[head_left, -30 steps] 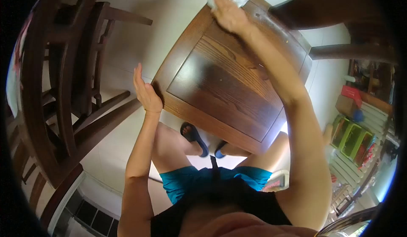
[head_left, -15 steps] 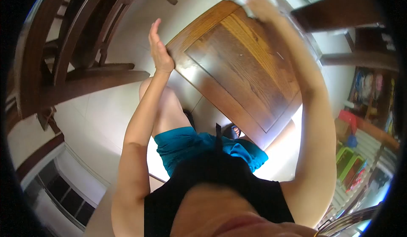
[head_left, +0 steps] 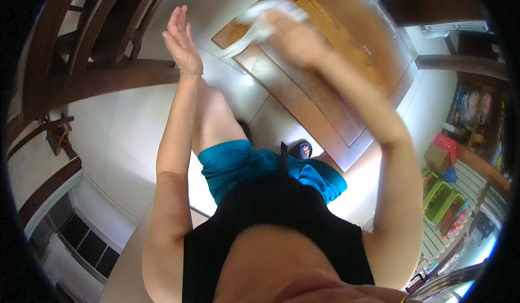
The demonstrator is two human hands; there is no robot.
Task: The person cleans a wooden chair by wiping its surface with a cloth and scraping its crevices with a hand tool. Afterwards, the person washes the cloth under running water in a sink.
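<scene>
While right hand (head_left: 292, 38) holds cloth (head_left: 279, 5) — tail pointing lower-left, long axis blurred

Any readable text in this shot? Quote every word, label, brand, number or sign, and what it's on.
No readable text.
Cloth: motion-blurred, no lettering visible.
Wooden top: no lettering visible.
Red box, shelf items: any print too small or blurred.
</scene>
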